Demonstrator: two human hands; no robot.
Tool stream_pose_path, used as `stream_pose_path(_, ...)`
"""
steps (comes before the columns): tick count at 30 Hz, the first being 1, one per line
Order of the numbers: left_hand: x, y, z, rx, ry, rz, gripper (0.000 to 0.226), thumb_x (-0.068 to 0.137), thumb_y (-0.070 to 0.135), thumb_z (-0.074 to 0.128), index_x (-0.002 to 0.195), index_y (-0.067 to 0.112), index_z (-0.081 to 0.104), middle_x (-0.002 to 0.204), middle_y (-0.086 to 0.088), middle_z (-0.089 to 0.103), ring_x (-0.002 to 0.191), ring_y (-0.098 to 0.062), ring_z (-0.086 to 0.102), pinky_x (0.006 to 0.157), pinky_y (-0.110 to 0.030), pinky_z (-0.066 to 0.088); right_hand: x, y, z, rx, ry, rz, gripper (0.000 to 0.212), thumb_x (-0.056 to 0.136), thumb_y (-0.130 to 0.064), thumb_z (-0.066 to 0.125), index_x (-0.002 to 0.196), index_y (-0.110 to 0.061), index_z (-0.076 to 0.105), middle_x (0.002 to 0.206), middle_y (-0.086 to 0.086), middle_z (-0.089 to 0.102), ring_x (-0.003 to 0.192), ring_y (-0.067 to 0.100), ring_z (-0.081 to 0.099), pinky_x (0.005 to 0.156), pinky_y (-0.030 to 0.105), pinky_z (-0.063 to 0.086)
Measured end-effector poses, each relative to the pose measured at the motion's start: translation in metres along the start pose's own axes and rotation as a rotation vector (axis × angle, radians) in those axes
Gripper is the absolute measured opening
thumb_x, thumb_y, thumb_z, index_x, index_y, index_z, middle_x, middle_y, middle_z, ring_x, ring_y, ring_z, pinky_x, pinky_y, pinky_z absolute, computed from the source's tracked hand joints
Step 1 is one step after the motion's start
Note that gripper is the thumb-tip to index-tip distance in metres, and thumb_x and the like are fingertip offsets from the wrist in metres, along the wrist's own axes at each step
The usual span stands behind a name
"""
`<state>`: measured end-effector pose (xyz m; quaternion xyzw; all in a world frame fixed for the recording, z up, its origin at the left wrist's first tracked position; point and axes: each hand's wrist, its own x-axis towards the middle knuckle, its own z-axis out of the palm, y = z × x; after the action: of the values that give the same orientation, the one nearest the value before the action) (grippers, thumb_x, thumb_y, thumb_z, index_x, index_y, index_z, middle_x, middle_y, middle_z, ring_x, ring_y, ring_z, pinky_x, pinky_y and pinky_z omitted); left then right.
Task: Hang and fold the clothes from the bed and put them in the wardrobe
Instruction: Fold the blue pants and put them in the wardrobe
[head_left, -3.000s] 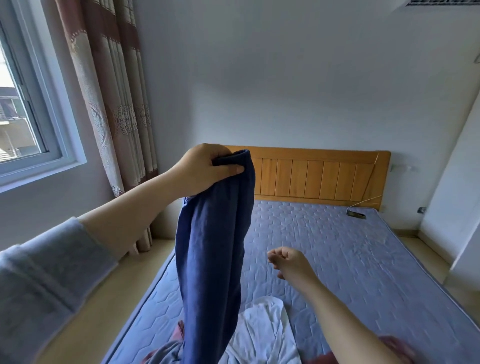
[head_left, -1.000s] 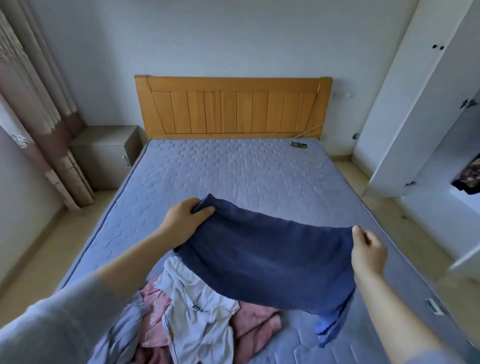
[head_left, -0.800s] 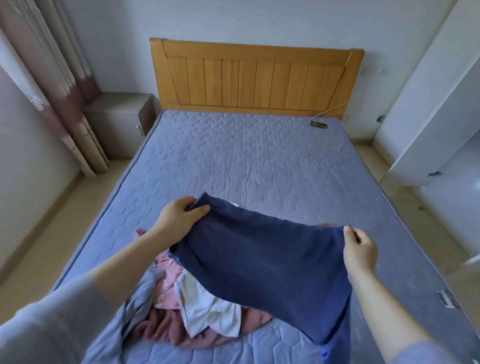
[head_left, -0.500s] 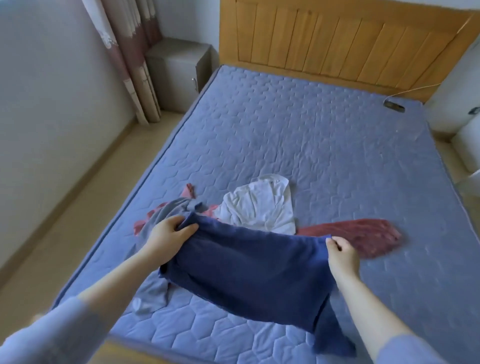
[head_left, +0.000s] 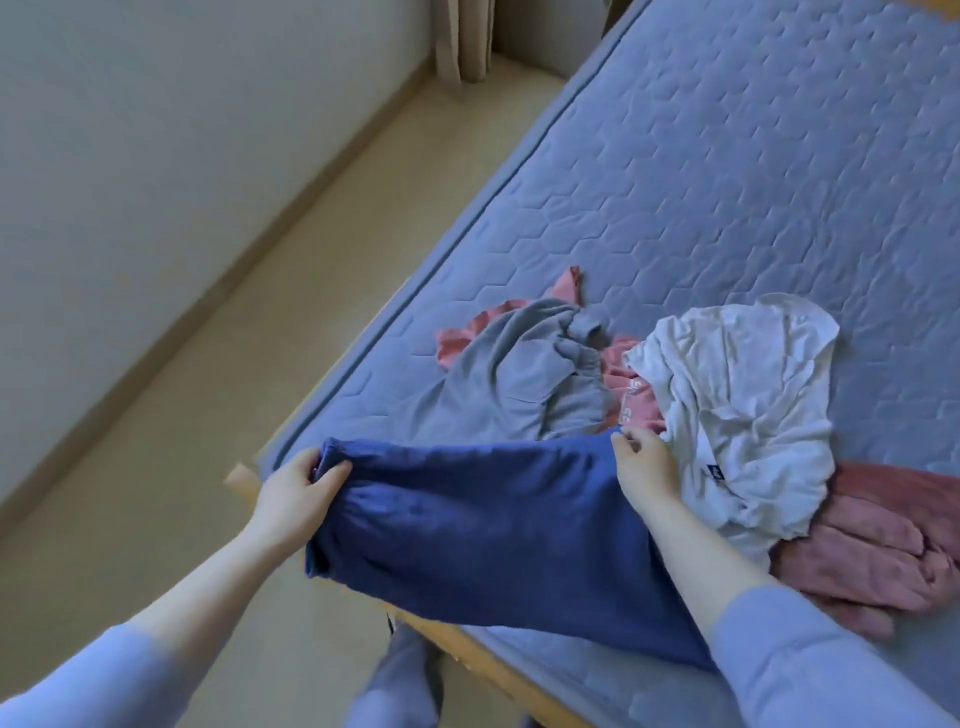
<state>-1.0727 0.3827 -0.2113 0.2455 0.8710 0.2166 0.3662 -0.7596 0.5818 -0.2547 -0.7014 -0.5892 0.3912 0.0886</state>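
A dark blue garment (head_left: 483, 530) lies stretched across the near corner of the bed (head_left: 727, 171), one edge hanging over the foot. My left hand (head_left: 298, 493) grips its left end at the bed's corner. My right hand (head_left: 644, 467) pinches its upper right edge. Behind it lie a grey garment (head_left: 519, 379), a crumpled white shirt (head_left: 743, 410) and a dusty pink garment (head_left: 883, 540), with salmon-pink fabric (head_left: 631, 395) showing between grey and white. No wardrobe is in view.
The quilted blue mattress spreads bare to the upper right. Beige floor (head_left: 208, 415) and a pale wall (head_left: 156, 130) run along the bed's left side. A curtain hem (head_left: 462, 36) hangs at the top. My legs (head_left: 400, 680) stand at the wooden bed frame (head_left: 493, 670).
I have lowered the blue garment from mid-air onto the bed's near left corner, both hands still holding its ends. My view has tilted down and left, losing the headboard and wardrobe.
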Motion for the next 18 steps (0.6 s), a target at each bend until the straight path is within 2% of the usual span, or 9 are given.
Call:
stream_pose_path(4,0.05,-0.046,-0.011,0.002,0.03,-0.06,0.026,0.094,0.029,0.057,0.075,0.012,0.051,0.071,-0.003,0.06,0.068,-0.013,0.051,0.059,-0.025,0.036,0.026,-0.03,0.057,-0.065,-0.028,-0.051,0.016,0.098,-0.019,0.052,0.094,-0.008,0.063,0.084,0.003,0.059,0.084,0.027,0.053,0.071,0.03,0.034)
stream_pose_path(9,0.106,-0.091,0.002,-0.046,0.039,-0.124,0.02,0.094,0.03,0.055,0.085,0.012,0.055,0.078,-0.001,0.063,0.072,-0.011,0.054,0.059,-0.023,0.037,0.065,-0.055,0.11,-0.105,-0.045,-0.102,0.022,0.101,-0.022,0.045,0.098,-0.007,0.061,0.087,0.007,0.061,0.086,0.03,0.055,0.072,0.033,0.038)
stream_pose_path(13,0.143,-0.113,0.025,-0.083,0.026,-0.168,0.009,0.094,0.024,0.052,0.09,0.016,0.055,0.083,0.003,0.061,0.078,-0.016,0.054,0.062,-0.026,0.037,0.093,-0.056,0.143,-0.158,-0.043,-0.109,0.024,0.101,-0.022,0.045,0.107,-0.005,0.062,0.101,0.014,0.065,0.097,0.034,0.058,0.077,0.034,0.04)
stream_pose_path(16,0.168,-0.12,0.04,-0.054,0.044,-0.176,0.01,0.094,0.027,0.052,0.09,0.019,0.054,0.081,0.007,0.059,0.079,-0.017,0.053,0.062,-0.029,0.035,0.106,-0.049,0.159,-0.196,-0.013,-0.104,0.023,0.101,-0.021,0.045,0.105,-0.006,0.062,0.101,0.015,0.066,0.097,0.035,0.059,0.077,0.033,0.038)
stream_pose_path(18,0.179,-0.122,0.049,-0.036,0.045,-0.182,0.007,0.094,0.03,0.053,0.092,0.023,0.054,0.082,0.01,0.058,0.078,-0.014,0.054,0.061,-0.026,0.034,0.109,-0.043,0.165,-0.194,0.021,-0.094,0.021,0.101,-0.018,0.047,0.107,-0.004,0.062,0.102,0.017,0.066,0.098,0.036,0.059,0.078,0.033,0.038)
